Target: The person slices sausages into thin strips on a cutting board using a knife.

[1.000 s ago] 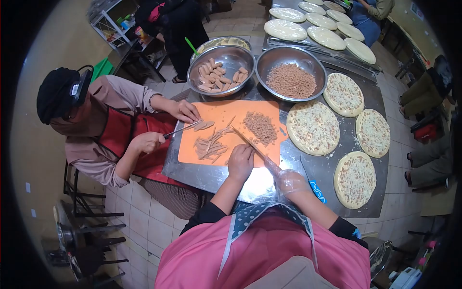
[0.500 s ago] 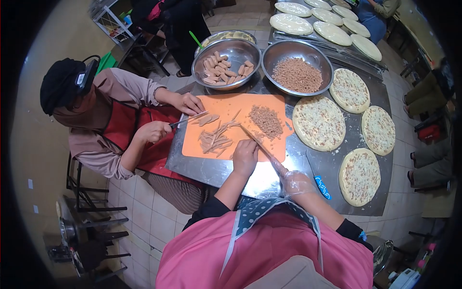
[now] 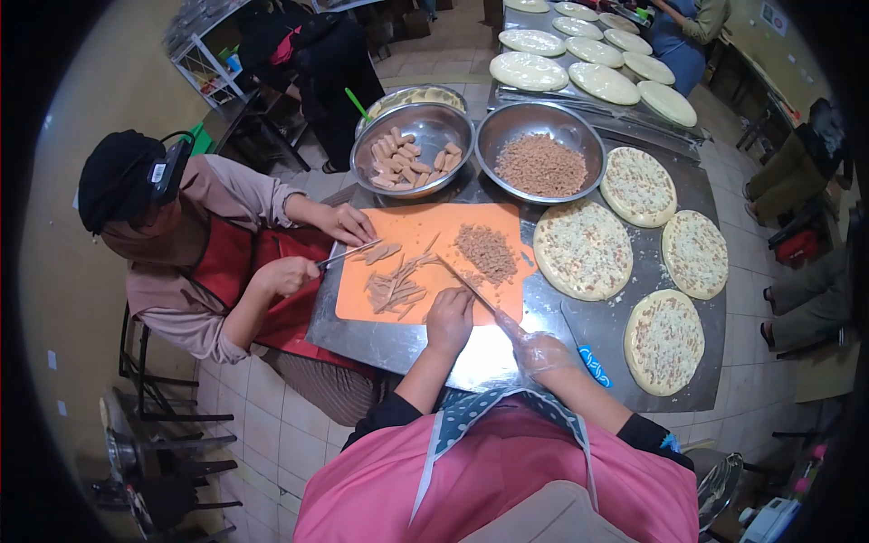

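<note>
My right hand [image 3: 543,353], in a clear plastic glove, grips a knife [image 3: 468,284] whose blade slants over the orange cutting board [image 3: 362,303]. My left hand [image 3: 450,319] rests at the board's near edge beside the blade, fingers curled together. What lies under its fingertips is hidden. Thin sausage strips [image 3: 396,291] lie left of the blade, and a heap of diced sausage [image 3: 487,253] sits to its right. Across the board's left side, a co-worker's hand [image 3: 288,276] holds another knife [image 3: 348,252] by sliced sausage [image 3: 380,252].
Behind the board stand a steel bowl of sausage pieces [image 3: 415,163] and a bowl of diced sausage [image 3: 541,167]. Several topped pizzas [image 3: 584,249] lie on the right of the steel table [image 3: 534,317], near a blue-handled knife [image 3: 594,366]. Plain dough rounds [image 3: 604,83] fill the far table.
The whole view has shifted, so the table appears lower and slightly left. My hands and knife stay at nearly the same place on the board, with the blade a little steeper.
</note>
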`<state>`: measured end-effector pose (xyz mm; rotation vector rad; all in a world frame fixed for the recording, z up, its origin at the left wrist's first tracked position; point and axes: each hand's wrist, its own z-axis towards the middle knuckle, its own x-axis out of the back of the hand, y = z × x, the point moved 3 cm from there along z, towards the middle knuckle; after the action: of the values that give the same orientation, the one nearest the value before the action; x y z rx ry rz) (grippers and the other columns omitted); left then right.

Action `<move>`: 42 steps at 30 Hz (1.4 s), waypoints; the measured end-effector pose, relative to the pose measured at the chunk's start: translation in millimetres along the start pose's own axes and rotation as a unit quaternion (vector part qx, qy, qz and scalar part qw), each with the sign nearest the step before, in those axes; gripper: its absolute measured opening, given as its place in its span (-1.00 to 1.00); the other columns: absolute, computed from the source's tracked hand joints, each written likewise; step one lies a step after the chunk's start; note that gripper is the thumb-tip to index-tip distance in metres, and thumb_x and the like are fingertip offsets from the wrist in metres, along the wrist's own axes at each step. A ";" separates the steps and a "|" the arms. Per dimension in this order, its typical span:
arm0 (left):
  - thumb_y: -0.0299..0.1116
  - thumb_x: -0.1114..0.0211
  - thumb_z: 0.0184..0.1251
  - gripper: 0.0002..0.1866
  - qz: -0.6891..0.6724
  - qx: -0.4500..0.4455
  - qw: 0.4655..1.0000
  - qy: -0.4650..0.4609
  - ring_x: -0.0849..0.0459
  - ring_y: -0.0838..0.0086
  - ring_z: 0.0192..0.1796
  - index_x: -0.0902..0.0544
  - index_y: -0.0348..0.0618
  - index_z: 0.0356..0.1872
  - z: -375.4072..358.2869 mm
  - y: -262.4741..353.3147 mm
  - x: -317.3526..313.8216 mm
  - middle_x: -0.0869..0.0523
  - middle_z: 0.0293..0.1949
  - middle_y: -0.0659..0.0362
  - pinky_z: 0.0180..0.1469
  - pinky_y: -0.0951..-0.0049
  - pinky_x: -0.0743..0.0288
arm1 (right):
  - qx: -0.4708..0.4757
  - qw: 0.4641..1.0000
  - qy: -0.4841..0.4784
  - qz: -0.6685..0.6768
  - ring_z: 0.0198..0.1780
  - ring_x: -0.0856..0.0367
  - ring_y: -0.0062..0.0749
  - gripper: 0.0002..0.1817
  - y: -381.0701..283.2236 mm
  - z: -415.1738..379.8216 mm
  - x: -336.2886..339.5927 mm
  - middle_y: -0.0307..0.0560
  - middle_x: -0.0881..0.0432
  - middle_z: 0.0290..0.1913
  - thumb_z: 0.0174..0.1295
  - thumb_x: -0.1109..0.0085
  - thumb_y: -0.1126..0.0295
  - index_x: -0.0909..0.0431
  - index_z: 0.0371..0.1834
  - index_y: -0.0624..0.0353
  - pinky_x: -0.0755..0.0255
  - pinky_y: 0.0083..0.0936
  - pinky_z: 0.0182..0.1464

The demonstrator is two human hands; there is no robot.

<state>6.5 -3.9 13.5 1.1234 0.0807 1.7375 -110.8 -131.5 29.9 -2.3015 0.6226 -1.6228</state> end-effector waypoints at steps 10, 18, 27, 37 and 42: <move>-0.54 -0.26 0.02 -0.96 0.011 0.019 0.999 -0.031 -0.57 0.19 -0.25 -0.59 -0.24 -0.47 1.5 0.5 0.3 -0.61 -0.42 0.07 -0.17 0.28 -0.46 | 0.002 1.000 -0.008 0.006 -0.48 -0.59 -0.02 -0.17 -4.5 -11.5 4.3 0.16 -0.58 -0.51 0.13 0.05 0.42 0.19 0.44 -0.42 -0.44 -0.14 -0.41; -0.53 -0.24 0.06 -0.96 0.017 0.007 0.999 -0.036 -0.56 0.18 -0.25 -0.56 -0.25 -0.45 1.2 2.7 2.3 -0.60 -0.40 0.06 -0.18 0.27 -0.46 | 0.027 1.000 0.012 0.008 -0.50 -0.56 0.07 -0.22 -7.2 -5.7 7.8 0.20 -0.56 -0.52 0.13 0.04 0.43 0.12 0.44 -0.21 -0.43 -0.08 -0.40; -0.53 -0.22 0.07 -0.90 0.008 0.000 0.999 -0.044 -0.57 0.15 -0.19 -0.57 -0.25 -0.36 -1.2 2.0 2.7 -0.61 -0.31 0.03 -0.14 0.27 -0.47 | -0.018 0.999 -0.032 0.018 -0.41 -0.61 -0.03 -0.18 -6.4 8.6 2.0 0.16 -0.59 -0.42 0.13 0.05 0.44 0.18 0.44 -0.37 -0.45 -0.14 -0.35; -0.50 -0.31 0.05 -0.85 0.005 0.030 0.999 -0.021 -0.64 0.23 -0.26 -0.68 -0.25 -0.31 -4.5 3.0 8.2 -0.65 -0.35 0.04 -0.19 0.36 -0.52 | -0.005 0.999 -0.035 0.017 -0.40 -0.61 0.00 -0.24 -9.5 0.3 10.4 0.17 -0.59 -0.46 0.19 0.10 0.39 0.18 0.44 -0.35 -0.45 -0.13 -0.32; -0.50 -0.32 0.01 -0.90 0.007 0.008 1.000 -0.009 -0.63 0.23 -0.27 -0.67 -0.23 -0.40 -6.2 -2.9 5.5 -0.65 -0.37 0.09 -0.21 0.35 -0.52 | -0.005 1.000 0.002 -0.003 -0.49 -0.58 0.07 -0.29 -13.3 -18.9 13.3 0.20 -0.56 -0.52 0.25 0.12 0.34 0.15 0.43 -0.44 -0.42 -0.06 -0.43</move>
<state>3.9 4.4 12.0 1.1542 0.0757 1.7413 -122.2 -125.6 53.4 -2.3101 0.6274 -1.6305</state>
